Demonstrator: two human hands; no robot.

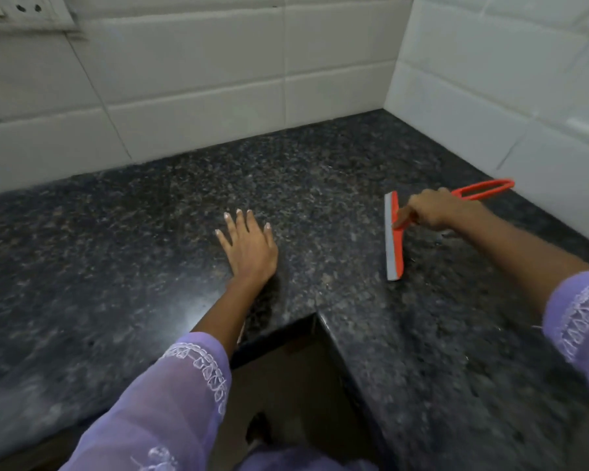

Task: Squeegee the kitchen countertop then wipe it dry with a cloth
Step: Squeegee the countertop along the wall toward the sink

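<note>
A dark speckled granite countertop (320, 171) wraps around an inner corner. My right hand (436, 210) grips the handle of an orange squeegee (393, 239). Its grey rubber blade rests on the stone to the right of centre, and its looped handle end (487, 190) points toward the right wall. My left hand (249, 246) lies flat on the counter with fingers spread, holding nothing, about a hand's width left of the blade. No cloth is in view.
White tiled walls (218, 73) meet at the back right corner. A socket plate (24, 10) sits at the top left. The counter's inner front edge (315, 317) forms a notch close to my body, with a dark cabinet front below.
</note>
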